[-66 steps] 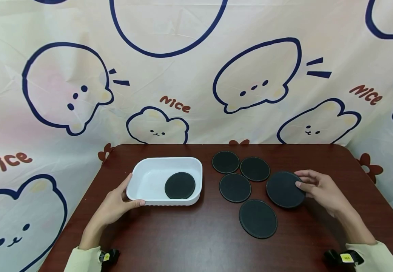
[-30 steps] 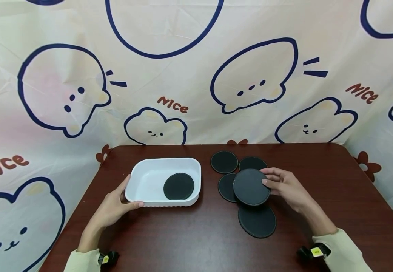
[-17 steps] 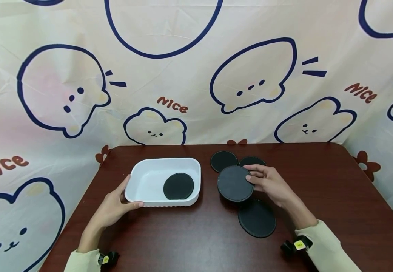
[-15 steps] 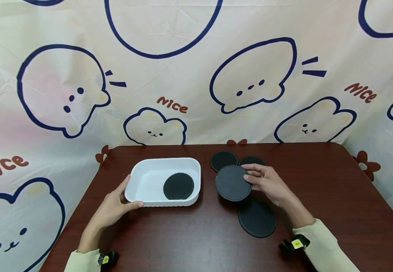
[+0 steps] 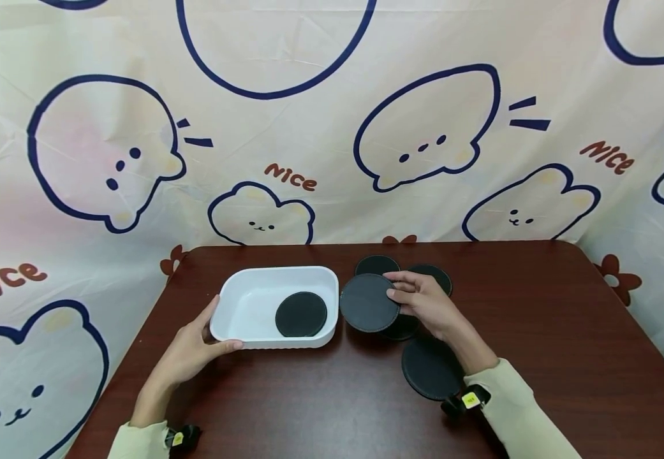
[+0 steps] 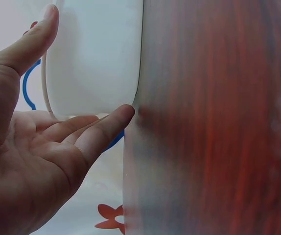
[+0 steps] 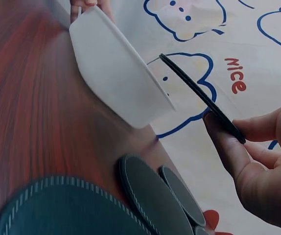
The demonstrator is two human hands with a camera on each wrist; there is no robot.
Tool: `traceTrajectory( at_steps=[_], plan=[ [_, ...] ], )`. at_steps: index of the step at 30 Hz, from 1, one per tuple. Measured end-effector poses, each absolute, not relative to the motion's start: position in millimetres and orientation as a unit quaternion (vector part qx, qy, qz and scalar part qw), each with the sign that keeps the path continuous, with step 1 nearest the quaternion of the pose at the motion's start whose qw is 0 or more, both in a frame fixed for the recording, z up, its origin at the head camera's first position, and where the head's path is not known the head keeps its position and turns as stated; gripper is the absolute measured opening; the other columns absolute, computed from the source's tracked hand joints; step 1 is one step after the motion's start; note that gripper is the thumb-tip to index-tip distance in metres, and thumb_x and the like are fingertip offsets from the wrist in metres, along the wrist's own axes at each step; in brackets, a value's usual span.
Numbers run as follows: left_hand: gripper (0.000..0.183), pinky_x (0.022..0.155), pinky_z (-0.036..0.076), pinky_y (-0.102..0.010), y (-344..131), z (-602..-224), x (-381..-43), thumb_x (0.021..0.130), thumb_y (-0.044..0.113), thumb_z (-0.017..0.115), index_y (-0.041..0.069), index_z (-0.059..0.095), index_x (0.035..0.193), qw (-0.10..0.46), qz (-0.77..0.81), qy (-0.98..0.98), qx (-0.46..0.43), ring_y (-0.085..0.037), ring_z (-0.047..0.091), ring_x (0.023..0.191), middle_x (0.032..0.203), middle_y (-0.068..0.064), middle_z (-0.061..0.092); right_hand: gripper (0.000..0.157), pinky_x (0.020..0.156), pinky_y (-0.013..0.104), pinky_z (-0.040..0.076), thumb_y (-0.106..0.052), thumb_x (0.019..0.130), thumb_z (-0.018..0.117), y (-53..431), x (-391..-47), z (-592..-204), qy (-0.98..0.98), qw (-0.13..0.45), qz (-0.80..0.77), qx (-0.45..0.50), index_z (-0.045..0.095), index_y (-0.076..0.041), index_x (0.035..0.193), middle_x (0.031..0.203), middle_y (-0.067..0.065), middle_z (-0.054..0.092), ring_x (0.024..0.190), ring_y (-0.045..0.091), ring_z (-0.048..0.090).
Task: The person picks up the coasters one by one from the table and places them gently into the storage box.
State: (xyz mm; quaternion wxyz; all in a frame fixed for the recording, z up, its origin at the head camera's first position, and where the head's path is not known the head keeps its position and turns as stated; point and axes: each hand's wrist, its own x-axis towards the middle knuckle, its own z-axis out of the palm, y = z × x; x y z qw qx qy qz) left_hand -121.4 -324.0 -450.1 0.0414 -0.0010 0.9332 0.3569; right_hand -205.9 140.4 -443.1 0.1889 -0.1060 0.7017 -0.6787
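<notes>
My left hand holds the left end of a white plastic tray, thumb at the near corner and fingers along the end wall, as the left wrist view shows with the tray between them. Inside the tray lies one black round coaster, toward its right side. Between thumb and fingers, my right hand pinches another black coaster by its right edge. This coaster is raised above the table just beside the tray's right wall; the right wrist view shows the held coaster tilted, edge-on.
Several more black coasters with stitched edges lie on the brown table: a back-left coaster, a back-right coaster, a partly covered middle coaster and a front coaster under the right wrist. A printed cloth hangs behind.
My right hand has carried the pinched coaster leftward from the table's right side, over the other coasters, to the tray's right wall. The left hand and tray have stayed put.
</notes>
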Motion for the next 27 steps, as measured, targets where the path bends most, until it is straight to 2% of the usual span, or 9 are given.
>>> traceTrajectory(
  at_steps=[17, 27],
  plan=[
    [0.126, 0.11, 0.051, -0.065, -324.3, -448.9, -120.9, 0.086, 0.049, 0.09, 0.005, 0.01, 0.173, 0.039, 0.354, 0.934, 0.0, -0.054, 0.054, 0.143, 0.17, -0.034, 0.032, 0.051, 0.093, 0.031, 0.064, -0.005, 0.107, 0.062, 84.7, -210.4, -438.9, 0.66, 0.195, -0.72, -0.087, 0.051, -0.001, 0.157, 0.137, 0.022, 0.069, 0.108, 0.013, 0.076],
    [0.126, 0.11, 0.051, -0.065, -323.8, -449.9, -120.0, 0.085, 0.05, 0.09, 0.005, 0.01, 0.173, 0.038, 0.353, 0.935, -0.001, -0.054, 0.054, 0.142, 0.169, -0.034, 0.033, 0.051, 0.09, 0.03, 0.065, 0.0, 0.106, 0.062, 55.6, -207.6, -441.1, 0.637, 0.201, -0.739, -0.087, 0.051, 0.001, 0.155, 0.135, 0.026, 0.069, 0.105, 0.015, 0.077]
  ],
)
